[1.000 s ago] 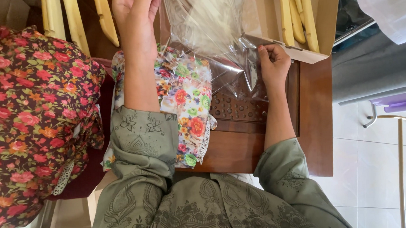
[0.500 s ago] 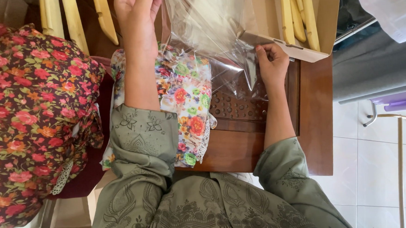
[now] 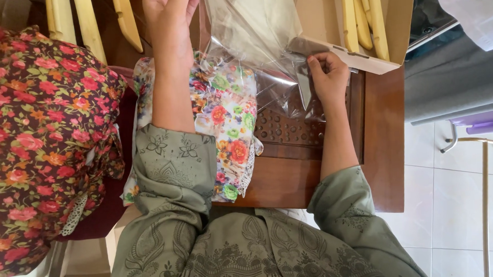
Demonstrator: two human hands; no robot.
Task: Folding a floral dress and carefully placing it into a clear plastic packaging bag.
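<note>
Across the 9 o'clock side of the view spreads a dark floral garment (image 3: 38,138), maroon with red and orange blooms, the biggest thing in sight. Beneath the hands sits the wooden table (image 3: 385,148), its carved panel of round studs showing at the centre. At 1 o'clock an open cardboard box (image 3: 400,18) holds pale wooden hangers (image 3: 363,14); more hangers (image 3: 83,23) lie at 11 o'clock. Next in size, a clear plastic bag (image 3: 258,36) rises from the centre toward 12 o'clock, crinkled and glossy, its lower part lying over the table. A folded light floral garment (image 3: 229,122) with lace trim lies at the centre, its upper end reaching under or into the mouth of the bag; which of the two cannot be told.

Both arms wear olive patterned sleeves pushed up to the elbow. Her left forearm stretches straight toward 12 o'clock over the light garment, and the left hand (image 3: 167,19) sits by the bag's edge at the top of the frame; its fingers run out of view, so whether they grip cannot be told. At 2 o'clock from centre, the right hand (image 3: 328,75) is bent at the wrist, fingers (image 3: 316,64) curled and pinching the bag's right edge beside the box corner.
</note>
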